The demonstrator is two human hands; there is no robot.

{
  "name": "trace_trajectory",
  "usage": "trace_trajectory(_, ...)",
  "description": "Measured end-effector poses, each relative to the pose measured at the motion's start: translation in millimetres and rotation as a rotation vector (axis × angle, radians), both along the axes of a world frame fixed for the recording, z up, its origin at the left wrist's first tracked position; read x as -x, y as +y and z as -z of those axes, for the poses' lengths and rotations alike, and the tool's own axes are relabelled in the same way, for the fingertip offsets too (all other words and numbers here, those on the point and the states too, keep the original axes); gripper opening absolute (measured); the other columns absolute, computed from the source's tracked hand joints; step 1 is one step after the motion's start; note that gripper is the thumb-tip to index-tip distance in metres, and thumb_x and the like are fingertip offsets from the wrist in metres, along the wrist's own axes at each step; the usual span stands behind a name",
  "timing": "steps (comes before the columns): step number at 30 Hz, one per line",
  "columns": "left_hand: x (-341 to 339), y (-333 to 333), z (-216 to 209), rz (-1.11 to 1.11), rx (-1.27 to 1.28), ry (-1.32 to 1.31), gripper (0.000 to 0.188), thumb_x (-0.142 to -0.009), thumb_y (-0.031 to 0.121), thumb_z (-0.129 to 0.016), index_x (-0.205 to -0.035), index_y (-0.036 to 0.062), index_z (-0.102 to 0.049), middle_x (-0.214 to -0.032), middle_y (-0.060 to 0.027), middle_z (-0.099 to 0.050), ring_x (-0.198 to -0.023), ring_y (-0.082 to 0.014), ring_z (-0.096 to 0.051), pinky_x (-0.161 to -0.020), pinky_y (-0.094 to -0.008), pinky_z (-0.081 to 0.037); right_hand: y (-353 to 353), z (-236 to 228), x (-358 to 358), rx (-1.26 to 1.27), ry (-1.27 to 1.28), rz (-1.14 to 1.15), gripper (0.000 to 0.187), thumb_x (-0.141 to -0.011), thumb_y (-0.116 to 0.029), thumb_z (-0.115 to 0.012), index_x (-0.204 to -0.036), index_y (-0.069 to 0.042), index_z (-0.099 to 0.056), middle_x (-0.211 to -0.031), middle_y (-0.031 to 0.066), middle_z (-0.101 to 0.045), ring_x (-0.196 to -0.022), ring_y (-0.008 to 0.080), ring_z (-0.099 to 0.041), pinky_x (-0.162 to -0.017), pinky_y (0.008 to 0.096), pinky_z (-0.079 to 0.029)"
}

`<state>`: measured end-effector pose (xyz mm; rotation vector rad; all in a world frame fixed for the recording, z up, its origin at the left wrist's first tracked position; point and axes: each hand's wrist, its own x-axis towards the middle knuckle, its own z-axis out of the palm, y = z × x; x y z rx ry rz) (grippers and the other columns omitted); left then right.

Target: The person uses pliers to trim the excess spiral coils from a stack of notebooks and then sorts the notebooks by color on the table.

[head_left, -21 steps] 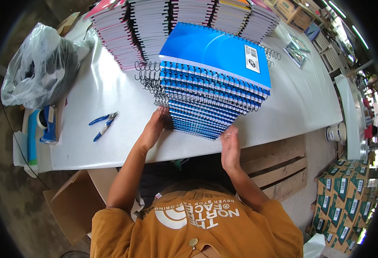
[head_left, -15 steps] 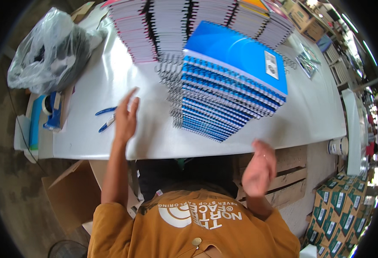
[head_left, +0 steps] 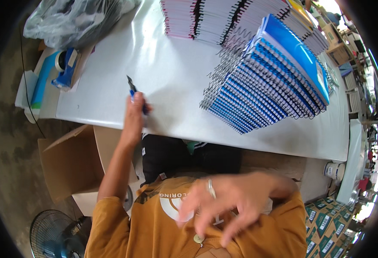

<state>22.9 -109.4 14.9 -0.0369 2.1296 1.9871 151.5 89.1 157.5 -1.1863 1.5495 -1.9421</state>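
My right hand [head_left: 234,195], blurred, hangs before my shirt [head_left: 111,232], fingers spread and empty. Farther out, my left hand [head_left: 134,111] curls around blue-handled cutters [head_left: 130,84] above the white table [head_left: 172,81]; they look light and stiff, best held by the grips. Right of them stands the spiral notebook stack [head_left: 266,86]: probably heavy, apt to slide, safest taken low from both sides.
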Motion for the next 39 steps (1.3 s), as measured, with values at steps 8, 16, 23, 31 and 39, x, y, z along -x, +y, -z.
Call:
trace_trajectory(8, -88, 73, 13, 0.242, -1.031, -0.896, 0.043, -0.096, 0.049, -0.035, -0.104, 0.0092, -0.05, -0.088, -0.0079, -0.058, -0.083, -0.0206, -0.059, -0.076, -0.0383, -0.05, -32, 39, 117, -1.88, 0.675, 0.255, 0.014, -0.07, -0.013, -0.066, -0.081, -0.004, -0.067, -0.083, 0.0081, -0.068, -0.088, 0.0248, -0.065, -0.088, 0.0365, -0.04)
trace_trajectory(16, -100, 89, 18, 0.324, -1.025, -1.068, 0.049, -0.096, 0.049, -0.031, -0.113, 0.0072, -0.052, -0.095, -0.0093, -0.059, -0.092, -0.0243, -0.06, -0.083, -0.0449, -0.049, -24, 90, 155, -2.172, 0.466, 0.02, 0.028, -0.06, -0.014, -0.077, -0.086, -0.01, -0.072, -0.087, 0.009, -0.07, -0.083, 0.0224, -0.067, -0.064, 0.0351, -0.051)
trace_trajectory(23, -90, 96, 16, 0.355, -0.986, -1.1, 0.051, -0.096, 0.049, -0.028, -0.11, 0.0064, -0.052, -0.093, -0.0092, -0.058, -0.091, -0.0254, -0.061, -0.083, -0.0489, -0.049, -20, 98, 165, -2.155, 0.366, -0.043, 0.026, -0.062, -0.014, -0.076, -0.087, -0.006, -0.071, -0.086, 0.0108, -0.069, -0.081, 0.0244, -0.067, -0.069, 0.0357, -0.051)
trace_trajectory(31, -82, 93, 24, 0.43, -0.884, -0.99, 0.047, -0.097, 0.048, -0.027, -0.1, 0.0071, -0.05, -0.076, -0.0041, -0.051, -0.067, -0.0189, -0.055, -0.066, -0.0355, -0.052, -23, 92, 168, -2.071, 0.384, 0.005, 0.025, -0.061, -0.01, -0.072, -0.085, -0.003, -0.07, -0.088, 0.0136, -0.068, -0.081, 0.0264, -0.067, -0.07, 0.0364, -0.051)
trace_trajectory(39, -76, 89, 9, 0.468, -0.753, -0.943, 0.055, -0.097, 0.052, -0.023, -0.109, 0.0048, -0.05, -0.091, -0.0093, -0.057, -0.087, -0.0222, -0.062, -0.073, -0.0399, -0.053, -23, 87, 175, -2.054, 0.246, -0.138, 0.019, -0.058, 0.001, -0.064, -0.077, 0.0, -0.07, -0.075, 0.0178, -0.066, -0.066, 0.0277, -0.064, -0.056, 0.0379, -0.049)
